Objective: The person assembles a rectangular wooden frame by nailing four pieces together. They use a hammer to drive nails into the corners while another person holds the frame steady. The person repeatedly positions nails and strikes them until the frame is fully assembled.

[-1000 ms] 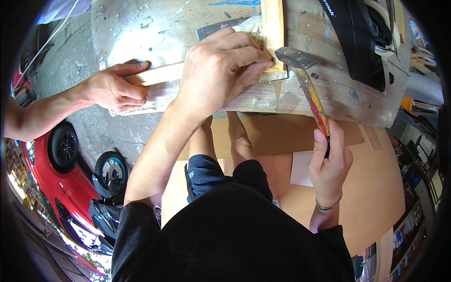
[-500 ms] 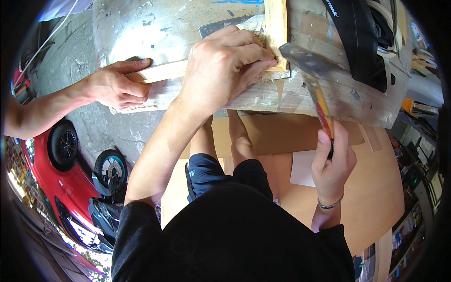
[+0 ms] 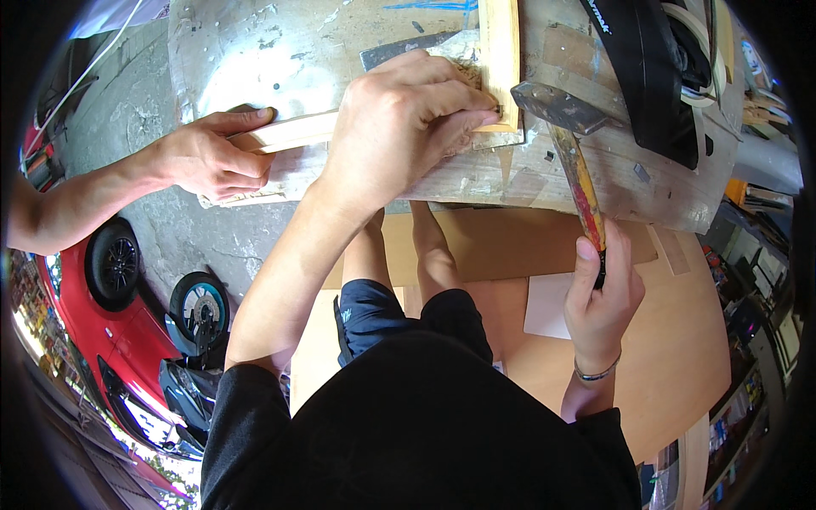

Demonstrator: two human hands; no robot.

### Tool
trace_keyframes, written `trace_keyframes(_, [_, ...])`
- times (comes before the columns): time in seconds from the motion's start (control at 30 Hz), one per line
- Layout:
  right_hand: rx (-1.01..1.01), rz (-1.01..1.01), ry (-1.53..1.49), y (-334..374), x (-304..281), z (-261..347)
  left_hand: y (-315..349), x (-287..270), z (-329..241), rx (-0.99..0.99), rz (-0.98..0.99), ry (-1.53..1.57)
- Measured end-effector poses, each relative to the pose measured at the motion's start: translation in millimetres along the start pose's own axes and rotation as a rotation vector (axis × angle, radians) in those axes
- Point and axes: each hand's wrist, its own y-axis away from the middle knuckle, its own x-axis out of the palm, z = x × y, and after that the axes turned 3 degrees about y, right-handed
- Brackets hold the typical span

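Note:
My right hand (image 3: 603, 302) grips a hammer (image 3: 585, 191) by its worn red and yellow handle. The dark metal head is just right of the corner where two wood strips meet. At that corner, my left hand (image 3: 408, 123) pinches with thumb and fingers; whatever is between the fingertips is too small or hidden to make out. One strip (image 3: 500, 51) runs away from me, and the other wood strip (image 3: 293, 132) passes leftward under my left hand. A co-worker's hand (image 3: 225, 153) holds that strip's left end.
The worn workbench (image 3: 578, 178) carries a flat dark metal piece (image 3: 404, 49) behind my left hand. A black tool case (image 3: 642, 76) and a tape roll (image 3: 699, 89) lie at the right. Brown board (image 3: 671, 357) covers the floor below; a red car (image 3: 127, 331) stands left.
The hammer head has shifted slightly to the right of the strip corner and looks sharper than before. My left hand and the co-worker's hand have stayed nearly in place.

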Motion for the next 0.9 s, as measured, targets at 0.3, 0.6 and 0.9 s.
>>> trace_keyframes(0.3, [0.028, 0.043, -0.028, 3.0, 4.3, -3.2, -35.5, -34.2, 5.9, 0.035, 0.317, 0.025])
trace_keyframes(0.6, [-0.099, -0.096, -0.087, 0.7, -11.0, 9.3, -59.5, -14.9, 38.6, 0.304, 0.432, -0.048])
trace_keyframes(0.9, [-0.083, -0.119, -0.075, -2.9, -24.5, 14.4, -56.1, -10.5, 41.3, 0.287, 0.414, 0.025])
